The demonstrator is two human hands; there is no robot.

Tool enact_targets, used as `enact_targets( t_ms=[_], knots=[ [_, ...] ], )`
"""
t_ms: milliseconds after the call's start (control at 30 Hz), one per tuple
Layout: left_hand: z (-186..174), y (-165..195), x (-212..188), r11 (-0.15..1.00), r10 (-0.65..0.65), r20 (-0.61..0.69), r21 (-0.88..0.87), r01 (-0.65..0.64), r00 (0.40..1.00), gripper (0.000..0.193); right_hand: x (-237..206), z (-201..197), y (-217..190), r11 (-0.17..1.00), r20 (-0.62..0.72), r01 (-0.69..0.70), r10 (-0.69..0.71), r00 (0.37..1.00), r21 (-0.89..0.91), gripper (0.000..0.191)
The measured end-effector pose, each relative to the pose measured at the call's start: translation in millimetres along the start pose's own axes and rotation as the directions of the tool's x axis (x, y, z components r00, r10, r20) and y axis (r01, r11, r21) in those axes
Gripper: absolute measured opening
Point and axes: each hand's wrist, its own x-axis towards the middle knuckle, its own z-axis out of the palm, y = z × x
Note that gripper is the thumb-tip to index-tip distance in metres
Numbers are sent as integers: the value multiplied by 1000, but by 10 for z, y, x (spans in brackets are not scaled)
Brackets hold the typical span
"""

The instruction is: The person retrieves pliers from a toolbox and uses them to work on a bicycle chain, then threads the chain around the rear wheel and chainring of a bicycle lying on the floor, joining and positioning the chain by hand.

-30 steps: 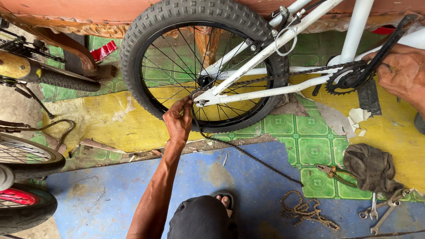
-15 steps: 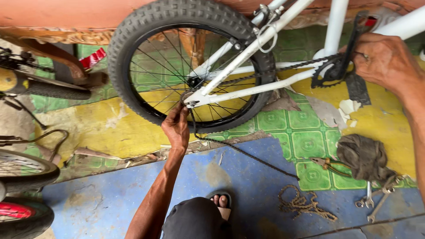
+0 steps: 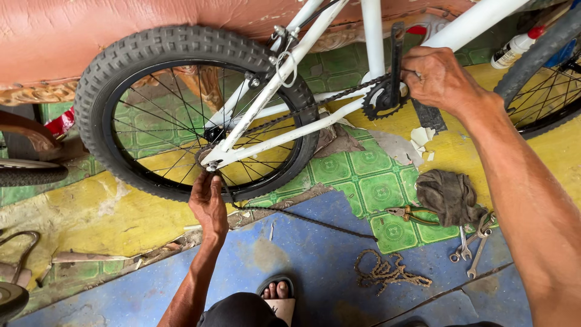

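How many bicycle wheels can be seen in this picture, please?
4. One full wheel is at the centre of the white bike, one at the right edge, one tyre at the left edge and one at the bottom-left corner. Others may be hidden.

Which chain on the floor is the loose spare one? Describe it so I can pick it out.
Start at the white bike frame and drop to the blue floor patch below the green tiles. The spare chain lies there in a rusty tangled heap, left of the wrenches. The other chain runs straight from the rear hub.
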Motion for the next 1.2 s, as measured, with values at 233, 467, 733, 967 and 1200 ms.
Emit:
enact_targets(
  t_ms=[233, 467, 733, 967, 1200],
  knots=[
    [-58, -8, 103, 994, -53, -50, 95, 58, 997, 29, 12, -16, -37, 997, -38, 6, -8, 999, -71, 23],
    [-230, 21, 371, 974, 135, -138, -164, -157, 981, 19, 7, 144, 85, 984, -77, 29, -43, 996, -175, 16],
    [-416, 486, 662, 914, 276, -14, 312, -258, 961, 16, 60, -89, 69, 989, -142, -68, 50, 989, -131, 17],
    [-269, 476, 660, 870, 310, 77, 380, -315, 948, 14, -182, 29, 342, 986, -120, -139, 128, 985, -91, 13],
    [-292, 449, 602, 839, 297, 117, 442, -318, 948, 12, -243, 348, 717, 990, -142, -144, 141, 980, -10, 13]
  ],
)
